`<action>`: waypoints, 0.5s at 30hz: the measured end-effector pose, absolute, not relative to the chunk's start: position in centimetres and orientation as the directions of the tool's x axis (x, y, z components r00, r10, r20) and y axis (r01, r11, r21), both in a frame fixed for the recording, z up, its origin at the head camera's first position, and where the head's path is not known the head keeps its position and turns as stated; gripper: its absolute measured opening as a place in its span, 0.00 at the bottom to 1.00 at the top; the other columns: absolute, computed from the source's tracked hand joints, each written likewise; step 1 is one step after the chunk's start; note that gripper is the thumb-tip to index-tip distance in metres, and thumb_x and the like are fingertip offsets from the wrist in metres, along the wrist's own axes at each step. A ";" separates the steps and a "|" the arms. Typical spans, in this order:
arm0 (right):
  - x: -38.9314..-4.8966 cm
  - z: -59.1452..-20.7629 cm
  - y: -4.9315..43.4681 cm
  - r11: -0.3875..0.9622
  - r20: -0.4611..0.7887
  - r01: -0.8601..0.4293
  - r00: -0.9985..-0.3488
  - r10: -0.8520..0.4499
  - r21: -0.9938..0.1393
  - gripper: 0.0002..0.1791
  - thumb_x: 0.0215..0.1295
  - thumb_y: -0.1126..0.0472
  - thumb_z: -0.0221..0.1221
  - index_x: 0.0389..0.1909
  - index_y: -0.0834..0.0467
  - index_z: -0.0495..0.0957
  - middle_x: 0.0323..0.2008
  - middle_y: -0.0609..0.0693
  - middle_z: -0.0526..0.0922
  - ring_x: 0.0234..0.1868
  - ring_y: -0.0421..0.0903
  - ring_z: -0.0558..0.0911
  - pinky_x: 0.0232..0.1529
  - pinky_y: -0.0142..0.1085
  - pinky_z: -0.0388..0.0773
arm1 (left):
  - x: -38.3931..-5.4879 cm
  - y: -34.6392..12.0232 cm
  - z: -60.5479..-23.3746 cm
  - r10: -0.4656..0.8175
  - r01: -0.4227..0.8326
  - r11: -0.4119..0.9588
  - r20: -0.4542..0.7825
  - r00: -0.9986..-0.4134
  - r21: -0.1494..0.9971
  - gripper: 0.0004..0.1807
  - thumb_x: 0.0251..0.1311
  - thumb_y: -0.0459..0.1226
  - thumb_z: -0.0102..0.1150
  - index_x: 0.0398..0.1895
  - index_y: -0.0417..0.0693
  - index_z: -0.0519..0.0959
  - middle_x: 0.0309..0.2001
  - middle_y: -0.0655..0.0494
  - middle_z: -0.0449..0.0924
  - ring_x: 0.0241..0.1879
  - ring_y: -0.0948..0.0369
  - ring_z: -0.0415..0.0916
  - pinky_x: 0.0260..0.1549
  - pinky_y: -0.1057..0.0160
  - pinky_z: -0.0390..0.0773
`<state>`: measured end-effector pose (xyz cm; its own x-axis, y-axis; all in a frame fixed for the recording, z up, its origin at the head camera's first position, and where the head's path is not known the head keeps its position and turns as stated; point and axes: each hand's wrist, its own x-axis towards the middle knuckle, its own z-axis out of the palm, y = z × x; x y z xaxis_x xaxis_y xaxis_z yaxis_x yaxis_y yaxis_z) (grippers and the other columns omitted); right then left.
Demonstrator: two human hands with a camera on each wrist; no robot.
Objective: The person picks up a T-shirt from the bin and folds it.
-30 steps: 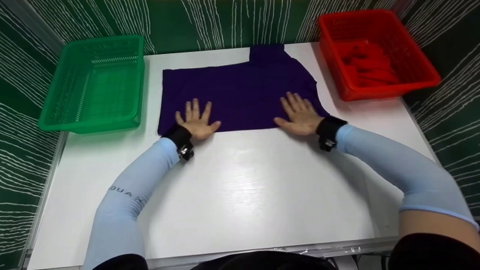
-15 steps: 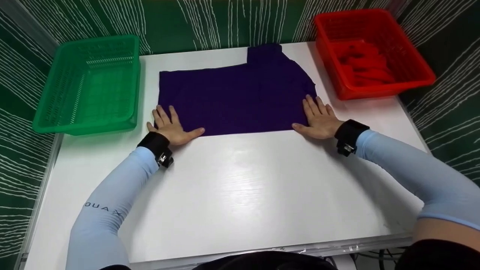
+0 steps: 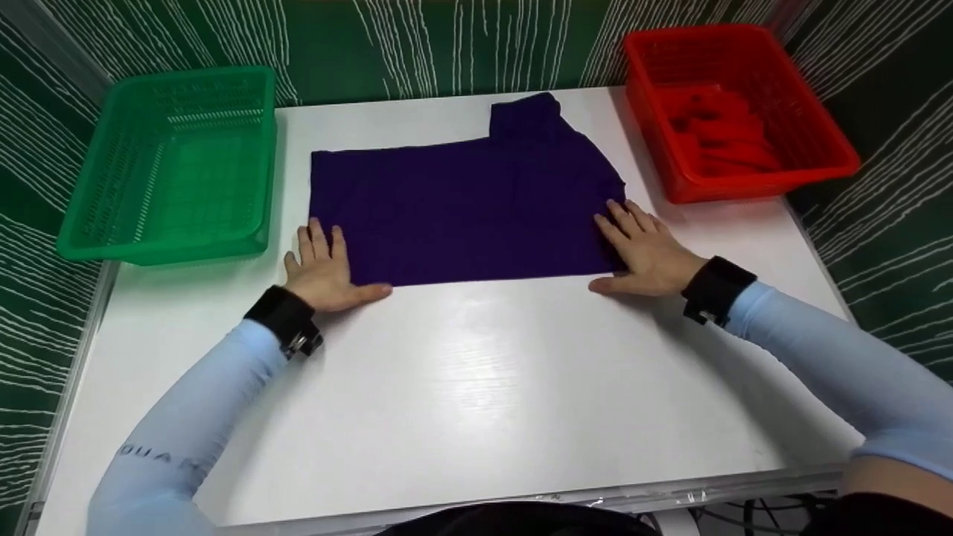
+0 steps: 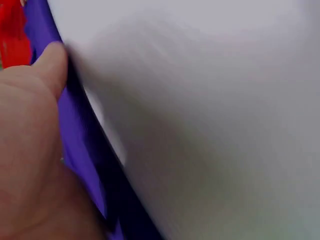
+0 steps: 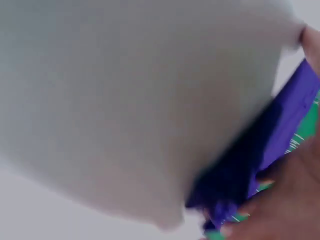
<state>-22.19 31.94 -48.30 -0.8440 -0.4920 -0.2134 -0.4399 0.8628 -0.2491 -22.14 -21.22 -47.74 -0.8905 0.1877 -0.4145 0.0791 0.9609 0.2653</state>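
A dark purple shirt [image 3: 461, 201] lies flat on the white table, folded lengthwise, one short sleeve pointing to the back. My left hand [image 3: 324, 272] rests on its near left corner, fingers straight and thumb along the near edge. At the near right corner my right hand [image 3: 648, 257] lies with spread, straight fingertips over the shirt's edge and the thumb beside it on the table. The left wrist view has the thumb against the purple edge of the shirt [image 4: 75, 125]. In the right wrist view the fingers are partly blurred beside the shirt [image 5: 287, 125].
On the left stands a green plastic basket [image 3: 264, 231] with nothing seen inside. A red plastic basket [image 3: 744, 186] at the back right contains red cloth. Behind the white table [image 3: 476, 402] rises a green wall [image 3: 335, 52] with white streaks.
Both hands have slid outward from the shirt's middle to its two near corners. The shirt has shifted slightly toward me, and its sleeve end has turned a little.
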 end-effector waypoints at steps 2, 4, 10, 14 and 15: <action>-21.8 -48.1 32.6 0.806 -0.076 -0.550 -0.814 -0.576 -0.217 0.48 0.65 0.40 0.72 0.77 0.64 0.71 0.80 0.68 0.67 0.79 0.71 0.66 0.75 0.68 0.67 | -21.4 -22.1 -47.3 0.272 0.185 0.943 -0.322 -0.907 0.275 0.65 0.66 0.67 0.64 0.88 0.34 0.45 0.86 0.24 0.30 0.86 0.28 0.29 0.79 0.22 0.44; -21.7 -48.0 33.1 0.752 0.043 -0.638 -0.766 -0.641 -0.163 0.32 0.61 0.50 0.75 0.62 0.63 0.83 0.67 0.66 0.81 0.66 0.68 0.79 0.63 0.63 0.80 | -20.9 -22.8 -47.1 0.338 0.278 0.926 -0.233 -0.912 0.257 0.50 0.69 0.54 0.66 0.85 0.35 0.59 0.84 0.25 0.48 0.83 0.28 0.46 0.75 0.25 0.59; -21.5 -48.4 33.2 0.705 0.161 -0.705 -0.706 -0.690 -0.071 0.12 0.55 0.62 0.75 0.40 0.61 0.88 0.51 0.62 0.91 0.48 0.63 0.89 0.45 0.56 0.88 | -20.1 -23.2 -47.3 0.402 0.381 0.911 -0.127 -0.907 0.161 0.35 0.67 0.33 0.65 0.77 0.35 0.71 0.74 0.28 0.69 0.72 0.31 0.69 0.60 0.31 0.81; -21.2 -48.4 32.8 0.711 0.152 -0.699 -0.713 -0.685 -0.075 0.05 0.55 0.65 0.73 0.29 0.60 0.85 0.47 0.62 0.93 0.43 0.63 0.90 0.38 0.55 0.88 | -19.9 -22.9 -47.3 0.395 0.379 0.916 -0.123 -0.910 0.135 0.33 0.67 0.33 0.65 0.75 0.33 0.73 0.70 0.27 0.73 0.68 0.32 0.73 0.58 0.32 0.82; -21.2 -48.3 32.6 0.709 0.148 -0.701 -0.712 -0.687 -0.076 0.07 0.55 0.65 0.73 0.24 0.59 0.83 0.44 0.61 0.93 0.41 0.62 0.91 0.35 0.54 0.87 | -19.8 -22.9 -47.1 0.393 0.376 0.916 -0.127 -0.911 0.138 0.33 0.66 0.35 0.65 0.74 0.33 0.74 0.68 0.27 0.74 0.66 0.32 0.75 0.57 0.33 0.83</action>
<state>-21.17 32.63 -48.27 -0.7116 -0.6869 0.1478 -0.7006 0.7094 -0.0763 -19.79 -22.91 -47.10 -0.9107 0.3931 -0.1269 0.3762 0.9162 0.1384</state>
